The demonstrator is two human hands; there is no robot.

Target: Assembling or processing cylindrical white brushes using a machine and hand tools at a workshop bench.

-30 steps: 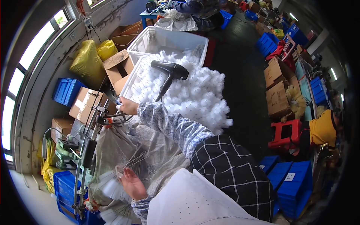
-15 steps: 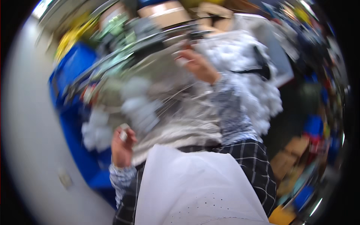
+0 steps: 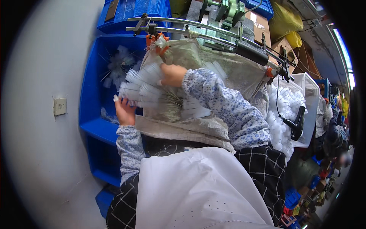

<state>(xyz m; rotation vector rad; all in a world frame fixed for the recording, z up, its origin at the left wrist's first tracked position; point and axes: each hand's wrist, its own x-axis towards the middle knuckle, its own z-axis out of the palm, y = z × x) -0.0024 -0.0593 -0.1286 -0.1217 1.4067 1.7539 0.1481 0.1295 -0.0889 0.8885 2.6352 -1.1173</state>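
A bunch of white bristle brushes (image 3: pixel 141 87) with thin wire stems lies across the left part of a cloth-like sack sheet (image 3: pixel 171 129). My left hand (image 3: pixel 126 111) grips its lower left edge, thumb up against the bristles. At the bunch's right side, my right hand (image 3: pixel 173 74) has its fingers closed on the bristle ends. The wire stems (image 3: pixel 172 98) run to the lower right, partly blurred. More white brushes (image 3: pixel 194 107) rest on the sheet below my right forearm. Parts of both hands' grip are hidden by bristles.
A blue bin (image 3: pixel 89 91) at left holds more brushes (image 3: pixel 121 65). Metal rods (image 3: pixel 190 32) with clamps cross the far side, before a green machine (image 3: pixel 230 13). At right, a white tub (image 3: pixel 312 95) is heaped with brushes, a black-handled tool (image 3: pixel 298 124) hanging against them. A person (image 3: pixel 337 129) is farther right.
The view has turned and sharpened. My right hand has come left and nearer to my left hand, and both are now on the bunch of brushes; earlier they were apart.
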